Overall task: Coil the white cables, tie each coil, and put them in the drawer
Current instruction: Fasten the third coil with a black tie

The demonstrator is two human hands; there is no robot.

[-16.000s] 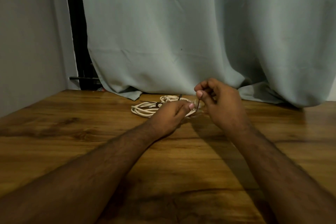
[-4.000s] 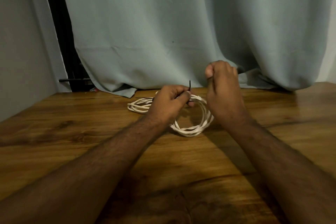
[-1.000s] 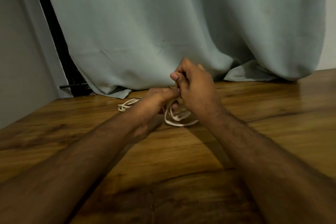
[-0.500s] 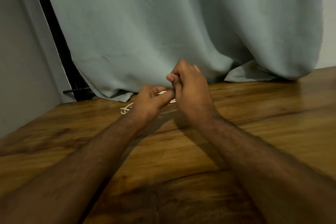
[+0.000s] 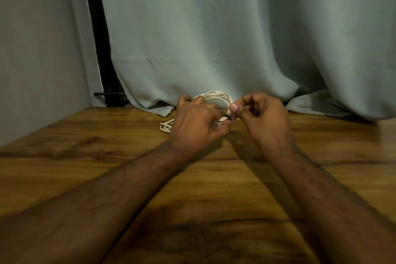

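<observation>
No readable text, label, brand, number or sign shows anywhere here.

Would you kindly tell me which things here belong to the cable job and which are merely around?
Job: held white cable coil; small black tie; second white cable coil on the table; left hand; right hand.

Around: brown wooden table; pale green curtain; black metal frame.

Glossy wood-grain table point(image 5: 235, 188); matt cloth curtain point(image 5: 214, 28); smooth white cables point(image 5: 216, 94).
</observation>
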